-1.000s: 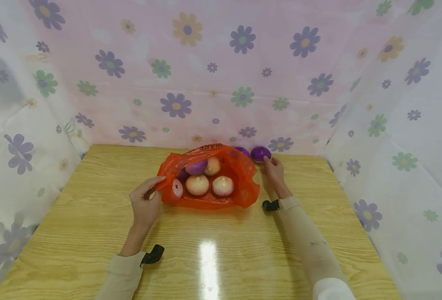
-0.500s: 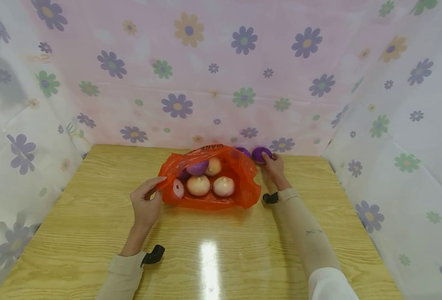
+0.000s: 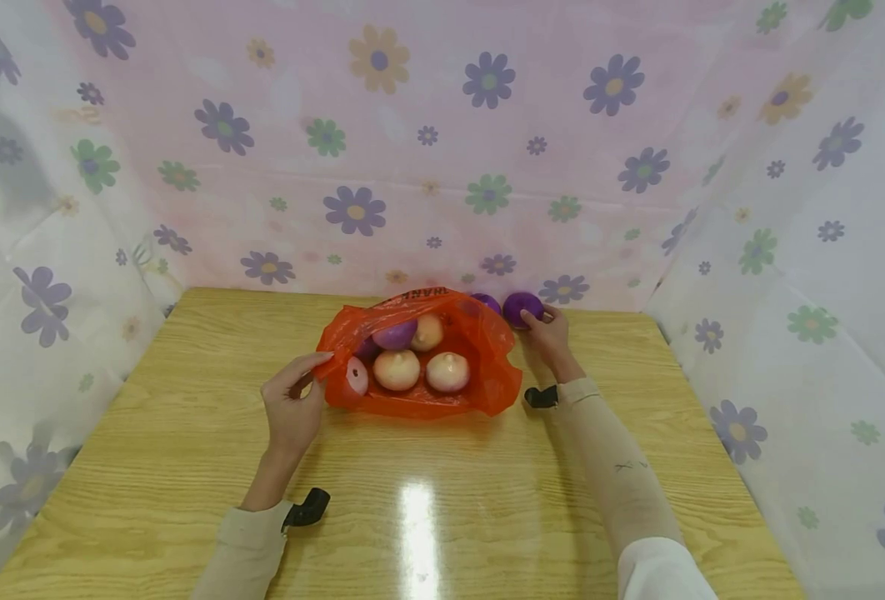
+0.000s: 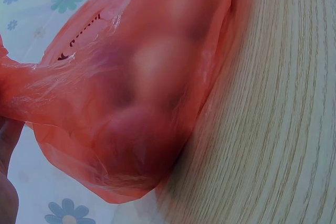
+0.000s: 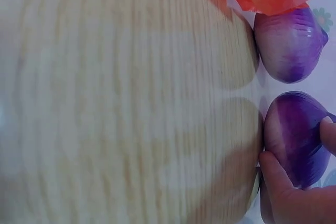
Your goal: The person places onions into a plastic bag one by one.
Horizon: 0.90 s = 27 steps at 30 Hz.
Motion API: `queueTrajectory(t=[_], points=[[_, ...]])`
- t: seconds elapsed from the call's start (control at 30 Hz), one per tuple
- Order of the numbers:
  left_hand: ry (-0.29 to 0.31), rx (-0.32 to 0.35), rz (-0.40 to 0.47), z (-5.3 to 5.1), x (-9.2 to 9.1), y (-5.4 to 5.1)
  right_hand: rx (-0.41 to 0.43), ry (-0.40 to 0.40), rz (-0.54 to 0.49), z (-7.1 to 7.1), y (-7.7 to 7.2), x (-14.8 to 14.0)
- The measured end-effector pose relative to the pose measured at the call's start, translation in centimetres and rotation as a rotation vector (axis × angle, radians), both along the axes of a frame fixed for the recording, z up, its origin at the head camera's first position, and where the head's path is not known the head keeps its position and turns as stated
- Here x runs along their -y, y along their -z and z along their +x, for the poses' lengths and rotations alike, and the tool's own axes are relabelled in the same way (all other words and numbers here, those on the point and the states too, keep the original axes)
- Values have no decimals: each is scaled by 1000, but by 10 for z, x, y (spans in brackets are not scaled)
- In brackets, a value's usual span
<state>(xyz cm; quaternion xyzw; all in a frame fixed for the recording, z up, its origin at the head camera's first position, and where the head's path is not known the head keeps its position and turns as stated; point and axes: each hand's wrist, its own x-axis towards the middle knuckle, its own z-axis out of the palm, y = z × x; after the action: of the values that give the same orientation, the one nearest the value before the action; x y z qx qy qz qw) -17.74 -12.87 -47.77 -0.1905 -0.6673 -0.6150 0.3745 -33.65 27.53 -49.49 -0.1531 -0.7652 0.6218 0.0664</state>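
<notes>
A red plastic bag (image 3: 498, 379) lies on its side with its mouth toward me. Pale onions (image 3: 396, 370) and purple onions (image 3: 395, 335) sit inside it. My left hand (image 3: 292, 408) pinches the left edge of the bag's mouth; in the left wrist view the film stretches from the fingers (image 4: 6, 140). At the table's far edge my right hand (image 3: 551, 340) holds a purple onion (image 5: 296, 140) between thumb and fingers, the onion still low at the tabletop. Another purple onion (image 5: 291, 45) stands beside it, partly behind the bag.
The wood-grain table (image 3: 352, 517) ends at a flowered backdrop (image 3: 427, 167), which also rises on the left and right. A black wrist camera (image 3: 307, 508) juts from the left cuff, another wrist camera (image 3: 542, 397) from the right.
My right fingers have shifted slightly at the purple onion, which seems a little turned. The left hand and the bag stay as they were.
</notes>
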Motion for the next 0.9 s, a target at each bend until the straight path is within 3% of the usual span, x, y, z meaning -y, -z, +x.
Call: queueTrajectory(t=[0.3,0.6,0.9], points=[[1,11,-9,0,0,2,-22,-28,-2,8,2,3],[2,10,-2,1,0,1,-43,-43,-65,15,2,2],[-11,11,6,2,-1,-4,-95,-49,-118,34,-5,3]])
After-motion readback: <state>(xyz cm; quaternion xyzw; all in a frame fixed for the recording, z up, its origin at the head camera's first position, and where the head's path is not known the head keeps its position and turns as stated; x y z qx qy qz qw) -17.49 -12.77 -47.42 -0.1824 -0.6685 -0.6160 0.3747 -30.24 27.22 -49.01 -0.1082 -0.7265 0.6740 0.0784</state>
